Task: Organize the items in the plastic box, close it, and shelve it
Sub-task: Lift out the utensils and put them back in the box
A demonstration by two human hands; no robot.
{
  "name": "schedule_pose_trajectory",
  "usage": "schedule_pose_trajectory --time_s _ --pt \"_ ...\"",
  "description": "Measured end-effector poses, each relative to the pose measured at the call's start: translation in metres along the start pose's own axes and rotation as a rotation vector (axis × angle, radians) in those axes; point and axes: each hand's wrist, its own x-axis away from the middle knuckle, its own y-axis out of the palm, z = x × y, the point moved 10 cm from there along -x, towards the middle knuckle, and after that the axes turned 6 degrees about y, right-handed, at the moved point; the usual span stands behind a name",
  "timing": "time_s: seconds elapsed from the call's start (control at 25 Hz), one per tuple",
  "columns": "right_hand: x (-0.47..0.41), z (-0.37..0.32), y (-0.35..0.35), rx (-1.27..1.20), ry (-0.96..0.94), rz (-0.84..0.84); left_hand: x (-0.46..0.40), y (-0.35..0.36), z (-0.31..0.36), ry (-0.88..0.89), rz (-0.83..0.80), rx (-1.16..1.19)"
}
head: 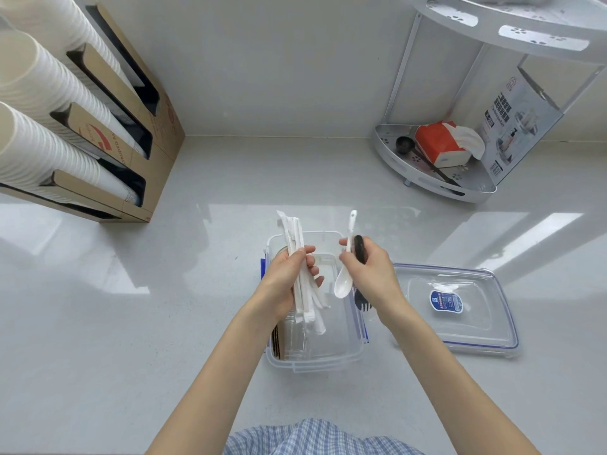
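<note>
While both hands hover over the open plastic box [315,359] at lower centre of the frame, each one is loaded. Left hand [285,284] is closed around a bundle of paper-wrapped straws [297,257]; the bundle runs from above the box's far rim down into the box, lower ends splayed. Right hand [371,274] is closed on two utensils at once: a white spoon [344,284], bowl down and handle pointing up-frame, and a black fork [361,302] whose handle pokes out above the fist and whose tines show below the wrist (over the box's right edge).

Box sits on the pale countertop [164,323], lid off. Inside, along its left wall, a brown cardboard-coloured stack [277,343] stands on edge with clear plastic items [295,336] just beside it; can't tell what those are. Rest of the box floor looks bare. Blue latch flaps hang on the box's left and right sides.

Lid [460,333] lies flat on the counter just right of the box, blue seal, blue label in the middle.

Upper left of the frame: cardboard dispenser [157,133] with stacks of white paper cups [42,93] sticking out. Upper right: a white corner shelf [437,188], lower tier holding an orange tissue pack [440,146], a black scoop [403,145] and a printed carton [515,126].

Checked blue fabric [315,438] at bottom edge.
</note>
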Motion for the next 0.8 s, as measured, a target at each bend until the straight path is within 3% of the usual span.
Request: schedule_pose_trajectory --time_s 0.12,0.32,0.52,0.64,0.8 --pt "-0.005 0.004 -0.009 -0.094 0.065 -0.026 0.000 0.005 -0.004 -0.022 0.014 -0.111" --pt "-0.004 0.005 -0.005 -0.164 0.099 -0.115 0.003 0.025 -0.015 -0.126 -0.043 0.035" --pt "-0.005 0.010 -0.010 -0.210 0.107 -0.110 -0.004 0.021 -0.031 -0.065 -0.003 -0.450" --pt "-0.004 0.013 -0.011 -0.206 0.118 -0.118 -0.008 0.027 -0.041 -0.032 0.012 -0.543" --pt "-0.004 0.018 -0.011 -0.209 0.141 -0.127 -0.027 0.026 -0.078 -0.136 -0.006 -0.557"
